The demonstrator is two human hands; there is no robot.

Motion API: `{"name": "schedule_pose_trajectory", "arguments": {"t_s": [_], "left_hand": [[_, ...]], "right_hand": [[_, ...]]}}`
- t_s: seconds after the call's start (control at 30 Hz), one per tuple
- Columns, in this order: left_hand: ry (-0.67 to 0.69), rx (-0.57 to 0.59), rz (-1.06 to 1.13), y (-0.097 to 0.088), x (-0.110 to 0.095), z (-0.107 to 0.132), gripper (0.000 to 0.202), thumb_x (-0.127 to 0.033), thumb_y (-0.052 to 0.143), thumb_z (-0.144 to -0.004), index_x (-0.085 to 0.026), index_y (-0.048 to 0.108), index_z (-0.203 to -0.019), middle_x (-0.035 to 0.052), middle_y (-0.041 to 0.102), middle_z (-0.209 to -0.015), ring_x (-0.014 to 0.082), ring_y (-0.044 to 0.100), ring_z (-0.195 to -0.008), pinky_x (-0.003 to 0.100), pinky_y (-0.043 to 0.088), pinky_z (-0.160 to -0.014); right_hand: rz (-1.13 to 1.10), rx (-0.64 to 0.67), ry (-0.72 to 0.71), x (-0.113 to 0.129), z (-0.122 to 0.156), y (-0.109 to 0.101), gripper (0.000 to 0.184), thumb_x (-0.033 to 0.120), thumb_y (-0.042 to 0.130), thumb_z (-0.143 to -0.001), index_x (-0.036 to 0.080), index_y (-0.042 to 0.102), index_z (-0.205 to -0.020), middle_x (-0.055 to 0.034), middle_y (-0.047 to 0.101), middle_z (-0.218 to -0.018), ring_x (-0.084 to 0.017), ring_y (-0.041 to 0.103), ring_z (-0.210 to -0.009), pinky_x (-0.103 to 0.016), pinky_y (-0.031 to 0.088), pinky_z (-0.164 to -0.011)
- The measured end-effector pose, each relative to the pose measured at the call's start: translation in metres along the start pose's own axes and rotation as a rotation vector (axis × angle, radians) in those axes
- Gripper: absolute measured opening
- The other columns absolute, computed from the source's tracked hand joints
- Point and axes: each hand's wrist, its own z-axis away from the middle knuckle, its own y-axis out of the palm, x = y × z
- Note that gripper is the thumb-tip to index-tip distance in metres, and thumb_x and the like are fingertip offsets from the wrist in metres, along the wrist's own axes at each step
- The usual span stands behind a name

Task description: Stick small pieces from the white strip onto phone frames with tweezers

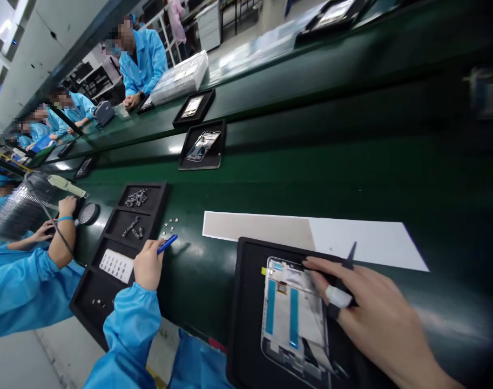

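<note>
My left hand (148, 266) is closed round a blue tweezers-like tool (167, 243). The tool's tip points at a few tiny metal parts (170, 222) lying loose on the green belt. My right hand (371, 316) rests on an opened phone frame (292, 319) that lies in a black tray (246, 324). Its fingertips touch the frame's upper right edge. One finger wears a white cot, and the hand grips a thin black pointed tool (351, 254).
A black compartment tray (157, 189) with small screws and a white parts card (115, 265) sits left of my left hand. A white sheet (351, 240) lies behind the phone tray. Two more phone trays (201, 147) stand farther along the belt. Co-workers in blue coats work on the left.
</note>
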Motion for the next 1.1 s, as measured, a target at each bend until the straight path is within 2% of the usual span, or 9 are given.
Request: {"name": "schedule_pose_trajectory", "arguments": {"t_s": [0.07,0.17,0.37,0.5,0.6,0.67,0.8,1.03,1.1], "left_hand": [[-0.014,0.009,-0.020,0.005,0.003,-0.005,0.024,-0.024,0.057,-0.095,-0.023,0.069,-0.116,0.0049,0.070,-0.111,0.0229,0.070,-0.088,0.031,0.052,-0.072],[0.022,0.018,0.008,0.009,-0.001,-0.007,0.021,-0.024,0.057,-0.094,-0.024,0.071,-0.111,0.0040,0.070,-0.110,0.0228,0.070,-0.087,0.030,0.051,-0.071],[0.266,0.114,0.199,0.008,-0.001,-0.002,0.020,-0.019,0.065,-0.089,-0.030,0.073,-0.104,-0.0008,0.070,-0.104,0.0155,0.068,-0.097,0.022,0.051,-0.085],[0.267,-0.154,0.562,0.002,0.000,0.001,0.026,-0.036,0.053,-0.096,-0.021,0.074,-0.099,0.0058,0.067,-0.097,0.0160,0.066,-0.081,0.026,0.053,-0.073],[0.174,-0.430,0.772,0.002,-0.003,0.001,0.055,-0.049,0.035,-0.101,-0.018,0.070,-0.073,0.0065,0.063,-0.082,0.0155,0.061,-0.072,0.027,0.050,-0.063],[0.143,-0.525,0.846,0.007,-0.007,0.000,0.065,-0.054,0.027,-0.101,-0.017,0.060,-0.059,0.0051,0.058,-0.070,0.0145,0.058,-0.065,0.026,0.047,-0.057],[0.126,-0.461,0.906,0.023,-0.014,-0.003,0.065,-0.054,0.026,-0.102,-0.018,0.051,-0.055,0.0021,0.053,-0.061,0.0103,0.048,-0.047,0.023,0.040,-0.045],[0.138,-0.322,0.914,0.038,-0.014,-0.007,0.060,-0.058,0.040,-0.097,-0.017,0.054,-0.057,0.0017,0.053,-0.061,0.0115,0.050,-0.051,0.025,0.041,-0.051],[0.120,-0.320,0.936,0.037,-0.014,-0.008,0.059,-0.057,0.040,-0.098,-0.017,0.054,-0.057,0.0016,0.053,-0.061,0.0113,0.050,-0.051,0.024,0.041,-0.050]], "right_hand": [[0.034,-0.008,-0.125,-0.002,-0.001,0.001,0.032,0.044,0.042,-0.101,0.023,0.066,-0.100,-0.0052,0.068,-0.072,-0.024,0.059,-0.063,-0.036,0.045,-0.061],[0.086,-0.018,-0.133,-0.003,-0.001,0.001,0.033,0.044,0.039,-0.102,0.023,0.065,-0.100,-0.0047,0.068,-0.073,-0.024,0.060,-0.064,-0.037,0.046,-0.061],[0.134,-0.021,-0.187,0.000,-0.001,0.000,0.037,0.040,0.036,-0.105,0.017,0.064,-0.100,-0.0071,0.070,-0.078,-0.023,0.062,-0.066,-0.036,0.049,-0.064],[0.152,-0.026,-0.190,-0.001,0.000,0.000,0.039,0.041,0.035,-0.106,0.015,0.064,-0.101,-0.0082,0.070,-0.080,-0.024,0.062,-0.068,-0.036,0.048,-0.065],[0.157,-0.022,-0.189,-0.001,0.000,0.000,0.038,0.041,0.035,-0.105,0.016,0.063,-0.102,-0.0082,0.070,-0.080,-0.024,0.063,-0.070,-0.036,0.048,-0.064],[0.157,-0.018,-0.190,-0.001,0.000,-0.001,0.037,0.040,0.035,-0.105,0.016,0.063,-0.102,-0.0078,0.070,-0.079,-0.025,0.062,-0.069,-0.037,0.048,-0.063],[0.143,-0.019,-0.178,-0.002,0.000,0.000,0.032,0.038,0.037,-0.104,0.018,0.062,-0.103,-0.0074,0.070,-0.079,-0.025,0.062,-0.069,-0.037,0.048,-0.063],[0.135,0.000,-0.159,-0.002,0.003,0.001,0.032,0.038,0.038,-0.104,0.019,0.063,-0.104,-0.0073,0.071,-0.080,-0.025,0.062,-0.070,-0.038,0.050,-0.065],[0.114,0.033,-0.064,-0.003,0.004,0.000,0.039,0.046,0.035,-0.103,0.021,0.064,-0.101,-0.0063,0.072,-0.080,-0.025,0.063,-0.072,-0.039,0.051,-0.068]]}}
